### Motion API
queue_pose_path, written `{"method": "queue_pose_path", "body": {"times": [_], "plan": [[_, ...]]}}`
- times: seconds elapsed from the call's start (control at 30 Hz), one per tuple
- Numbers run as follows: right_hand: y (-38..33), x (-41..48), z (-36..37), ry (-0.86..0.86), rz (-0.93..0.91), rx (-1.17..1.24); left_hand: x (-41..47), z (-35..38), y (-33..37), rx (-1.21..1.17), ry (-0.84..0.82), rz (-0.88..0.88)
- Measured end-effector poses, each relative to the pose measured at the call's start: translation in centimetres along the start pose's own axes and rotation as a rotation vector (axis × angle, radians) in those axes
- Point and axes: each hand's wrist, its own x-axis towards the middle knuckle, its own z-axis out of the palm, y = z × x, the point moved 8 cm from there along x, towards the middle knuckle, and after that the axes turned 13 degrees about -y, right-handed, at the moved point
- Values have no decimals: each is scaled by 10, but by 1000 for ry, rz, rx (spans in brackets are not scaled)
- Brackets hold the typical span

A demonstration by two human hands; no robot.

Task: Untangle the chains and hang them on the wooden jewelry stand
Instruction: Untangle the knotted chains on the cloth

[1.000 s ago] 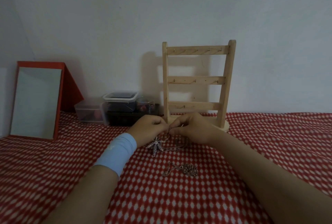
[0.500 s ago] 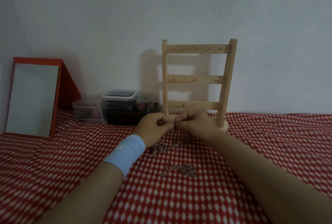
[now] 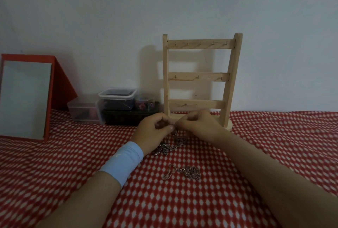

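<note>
A wooden jewelry stand (image 3: 201,81) with three hook rails stands upright at the back, against the wall; nothing hangs on it. Just in front of its base, my left hand (image 3: 152,132) and my right hand (image 3: 198,123) meet fingertip to fingertip, both pinching a silver chain (image 3: 172,145). That chain droops onto the cloth and ends in a leaf-shaped pendant (image 3: 162,150) below my left hand. A second chain (image 3: 184,172) lies bunched on the cloth nearer to me, untouched. A light blue band is on my left wrist.
A red-and-white patterned cloth (image 3: 274,145) covers the surface. A red-framed mirror (image 3: 25,97) leans at the far left. Clear plastic boxes (image 3: 117,102) and a dark tray of small items sit left of the stand. A white wall is behind.
Both hands have lifted slightly toward the stand's base with the chain. The pendant has shifted on the cloth under my left hand. The loose chain has stayed put.
</note>
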Motion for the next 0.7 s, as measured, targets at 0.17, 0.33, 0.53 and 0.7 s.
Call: {"method": "queue_pose_path", "body": {"times": [0.17,0.33,0.53,0.7], "plan": [[-4,0,3,-32,-19,-61,-5,0,3,-22,3,41],[-8,0,8,-73,-18,-107,-8,-5,2,-84,54,21],[-12,-2,15,-138,4,-112,-7,1,-3,-200,27,-50],[-15,-1,14,-146,41,-171,-4,9,0,-237,-47,-71]]}}
